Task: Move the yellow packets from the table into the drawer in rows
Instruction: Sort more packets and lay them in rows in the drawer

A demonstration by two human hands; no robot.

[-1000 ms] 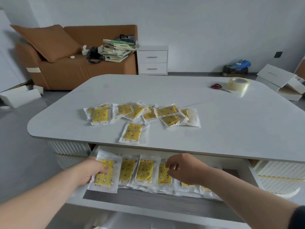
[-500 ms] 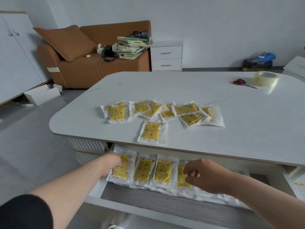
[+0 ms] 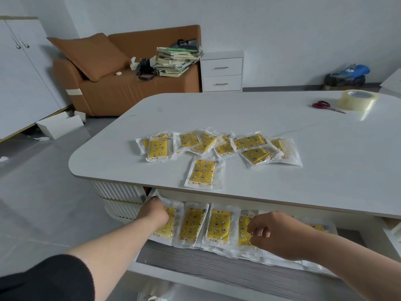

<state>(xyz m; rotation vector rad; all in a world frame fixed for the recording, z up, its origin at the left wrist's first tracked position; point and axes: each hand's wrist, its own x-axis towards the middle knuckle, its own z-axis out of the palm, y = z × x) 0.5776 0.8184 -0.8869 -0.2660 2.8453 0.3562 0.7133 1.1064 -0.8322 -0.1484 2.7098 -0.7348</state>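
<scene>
Several yellow packets in clear wrappers lie in a loose pile (image 3: 219, 145) on the white table (image 3: 303, 170); one single packet (image 3: 204, 173) lies nearer the front edge. Below the tabletop the drawer (image 3: 217, 268) is pulled out, holding a row of yellow packets (image 3: 218, 227) side by side. My left hand (image 3: 155, 211) rests on the leftmost packet (image 3: 167, 227) in the row, fingers curled on its upper edge. My right hand (image 3: 271, 233) pinches the edge of a packet (image 3: 244, 232) further right. More packets lie partly hidden under my right hand.
Red-handled scissors (image 3: 325, 106) and a roll of clear tape (image 3: 355, 102) sit at the table's far right. Behind stand a brown sofa (image 3: 121, 83) with stacked books, a white nightstand (image 3: 221, 72), and a white cabinet (image 3: 19, 72) at left. Boxes lie on the floor.
The view has swung left, shifting the table to the right in frame. Both hands stay on the drawer's packet row, hardly moved relative to the packets.
</scene>
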